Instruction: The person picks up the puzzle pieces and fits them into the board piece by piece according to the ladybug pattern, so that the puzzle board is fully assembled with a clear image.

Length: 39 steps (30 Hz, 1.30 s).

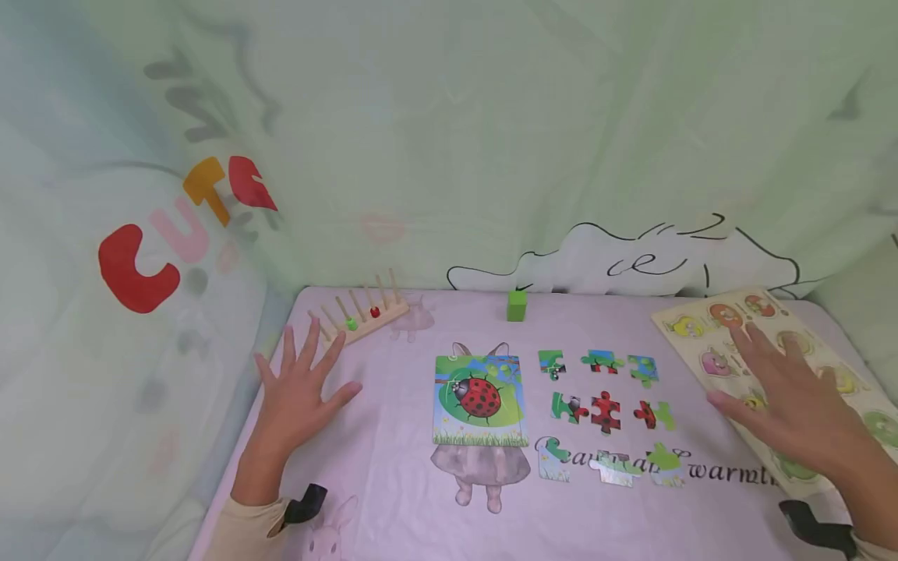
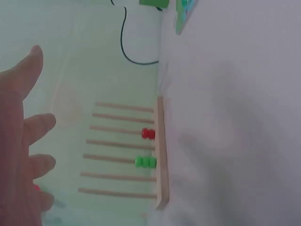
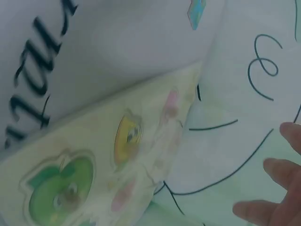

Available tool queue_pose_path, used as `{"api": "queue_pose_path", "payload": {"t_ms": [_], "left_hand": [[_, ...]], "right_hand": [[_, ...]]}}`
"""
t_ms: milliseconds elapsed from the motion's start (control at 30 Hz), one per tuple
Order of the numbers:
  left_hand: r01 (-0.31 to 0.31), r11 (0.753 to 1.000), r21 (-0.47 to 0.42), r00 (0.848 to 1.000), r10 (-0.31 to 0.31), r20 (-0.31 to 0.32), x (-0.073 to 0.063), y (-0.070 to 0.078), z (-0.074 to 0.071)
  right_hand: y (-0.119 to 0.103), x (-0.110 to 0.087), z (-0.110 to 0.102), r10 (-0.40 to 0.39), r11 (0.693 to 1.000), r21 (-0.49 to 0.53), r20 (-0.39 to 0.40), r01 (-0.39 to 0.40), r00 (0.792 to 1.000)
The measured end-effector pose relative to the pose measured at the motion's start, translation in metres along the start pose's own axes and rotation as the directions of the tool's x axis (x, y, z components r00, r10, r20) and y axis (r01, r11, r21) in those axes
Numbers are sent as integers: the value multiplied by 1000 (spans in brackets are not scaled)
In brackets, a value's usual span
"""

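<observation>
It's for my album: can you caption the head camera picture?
Left hand and right hand open, ladybug picture and nine puzzle pieces between them.

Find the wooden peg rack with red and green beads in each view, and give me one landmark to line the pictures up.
Head: the wooden peg rack is left of centre, by the left hand.
Left wrist: a little below and left of centre, turned sideways.
Right wrist: not in it.
Shared landmark: the black-outlined white drawing, at the top in left wrist and on the right in right wrist.
</observation>
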<state>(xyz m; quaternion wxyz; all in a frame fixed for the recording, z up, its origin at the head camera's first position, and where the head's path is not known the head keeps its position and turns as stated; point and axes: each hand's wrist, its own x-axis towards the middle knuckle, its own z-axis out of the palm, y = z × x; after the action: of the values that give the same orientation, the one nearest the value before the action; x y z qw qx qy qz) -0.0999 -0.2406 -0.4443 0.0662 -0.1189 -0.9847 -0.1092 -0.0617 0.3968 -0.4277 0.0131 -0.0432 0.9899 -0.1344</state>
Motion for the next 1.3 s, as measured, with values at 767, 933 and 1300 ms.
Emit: {"api": "queue_pose_path", "payload": {"t_ms": [767,933,1300], "left_hand": [[-50,846,-531,991,109,80,41,67,79],[-79,811,-579,986,148,73,48,73,94],[-101,820,-564,972,201,118,57,70,116]], "right_hand": [[-86,96,50,-255,959,163,128,234,958],[-97,111,63,-283,948,195,158,251,946],[-108,141,77,-255,962,168,268,216,929]]}}
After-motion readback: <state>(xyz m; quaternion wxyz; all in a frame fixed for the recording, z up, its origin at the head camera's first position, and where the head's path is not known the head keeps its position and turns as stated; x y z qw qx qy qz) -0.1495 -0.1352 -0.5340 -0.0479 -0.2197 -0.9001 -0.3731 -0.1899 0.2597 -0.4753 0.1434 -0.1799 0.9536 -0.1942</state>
